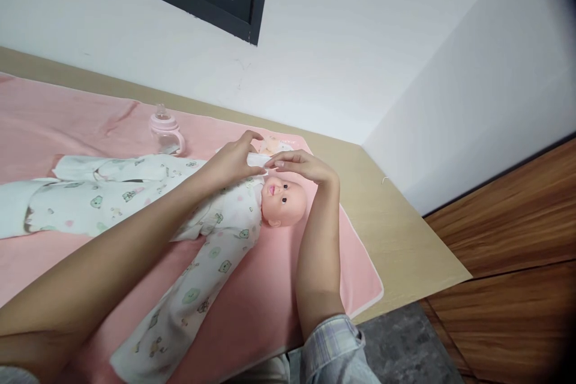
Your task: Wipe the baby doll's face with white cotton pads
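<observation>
A baby doll (285, 201) lies on its back with its head to the right. It wears white clothes (148, 189) printed with small green and brown figures, one long sleeve (193, 294) stretched toward me. Beside the doll's neck and far shoulder, my left hand (236, 162) has its thumb and fingers around a piece of white cloth (258, 159). Just above the doll's face, my right hand (308, 166) is bent at the wrist, its fingertips closed on the right end of that cloth. Whether the cloth belongs to the clothes I cannot tell.
Under the doll is a pink blanket (270, 288) with a white edge, spread on a wooden table (382, 210). A pink-topped clear baby bottle (165, 132) with a handle stands behind the doll. A white wall (315, 60) and a dark-framed window (252, 6) rise behind.
</observation>
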Motion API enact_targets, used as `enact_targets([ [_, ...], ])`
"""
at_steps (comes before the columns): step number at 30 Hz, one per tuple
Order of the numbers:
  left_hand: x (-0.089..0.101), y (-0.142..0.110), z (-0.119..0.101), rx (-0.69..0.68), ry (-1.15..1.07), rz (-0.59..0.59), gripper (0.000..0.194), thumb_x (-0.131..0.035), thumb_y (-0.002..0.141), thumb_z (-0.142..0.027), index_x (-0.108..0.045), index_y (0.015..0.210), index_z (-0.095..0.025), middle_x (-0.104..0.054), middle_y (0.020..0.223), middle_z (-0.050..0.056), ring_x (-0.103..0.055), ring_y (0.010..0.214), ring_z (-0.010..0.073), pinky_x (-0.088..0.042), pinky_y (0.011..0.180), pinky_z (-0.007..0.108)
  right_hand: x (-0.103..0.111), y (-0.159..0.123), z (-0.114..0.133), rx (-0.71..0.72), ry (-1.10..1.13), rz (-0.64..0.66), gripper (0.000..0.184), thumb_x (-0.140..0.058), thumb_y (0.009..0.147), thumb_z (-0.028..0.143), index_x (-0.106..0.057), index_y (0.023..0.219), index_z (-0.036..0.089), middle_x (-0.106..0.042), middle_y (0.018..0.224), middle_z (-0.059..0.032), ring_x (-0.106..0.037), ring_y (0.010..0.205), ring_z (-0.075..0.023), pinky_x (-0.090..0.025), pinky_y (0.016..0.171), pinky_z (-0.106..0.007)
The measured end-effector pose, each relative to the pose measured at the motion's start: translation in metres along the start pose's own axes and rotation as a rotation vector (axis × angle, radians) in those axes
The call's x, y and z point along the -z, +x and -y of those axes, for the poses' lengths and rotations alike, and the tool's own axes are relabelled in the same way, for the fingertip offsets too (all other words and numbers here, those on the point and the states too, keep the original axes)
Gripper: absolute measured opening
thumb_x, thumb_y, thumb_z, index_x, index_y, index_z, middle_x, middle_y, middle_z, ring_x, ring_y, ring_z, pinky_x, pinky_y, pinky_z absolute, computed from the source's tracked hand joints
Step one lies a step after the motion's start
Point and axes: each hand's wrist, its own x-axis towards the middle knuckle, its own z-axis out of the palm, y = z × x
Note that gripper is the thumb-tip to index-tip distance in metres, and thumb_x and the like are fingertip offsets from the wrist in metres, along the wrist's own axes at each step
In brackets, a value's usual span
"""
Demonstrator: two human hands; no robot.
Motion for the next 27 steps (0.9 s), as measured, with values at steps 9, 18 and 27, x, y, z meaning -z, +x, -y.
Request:
enact_targets([
  [9,0.019,0.001,0.006,-0.008,-0.157,-0.135,0.082,-0.072,0.078,-0.050,-0.036,0.143,-0.015,-0.066,0.110,0.010,-0.066,0.098,0.0260,-0.051,0.083,0.035,0.011,0.004,-0.028,0.035,0.160,-0.395,0.029,-0.070,0.084,0.043,-0.077,0.098,0.019,-0.071,0.114,-0.0041,-0.065,0.104,-0.0191,-0.050,0.106,-0.039],
  [18,0.066,-0.002,0.025,0.069,-0.151,-0.339,0.058,-0.069,0.087,-0.045,-0.052,0.135,-0.018,-0.068,0.108,0.007,-0.063,0.098,0.0214,-0.048,0.079,0.029,0.006,0.019,-0.101,-0.124,0.455,-0.624,0.025,-0.067,0.081,0.023,-0.072,0.106,0.021,-0.071,0.111,-0.0040,-0.068,0.100,-0.0163,-0.050,0.105,-0.038],
  [27,0.099,-0.008,0.052,0.179,-0.071,-0.468,0.049,-0.066,0.088,-0.043,-0.058,0.130,-0.020,-0.066,0.109,0.004,-0.062,0.092,0.0180,-0.045,0.067,0.023,-0.008,0.017,-0.123,-0.341,0.564,-0.621,0.038,-0.069,0.083,0.019,-0.063,0.120,0.019,-0.073,0.102,-0.0059,-0.070,0.099,-0.0164,-0.047,0.111,-0.039],
])
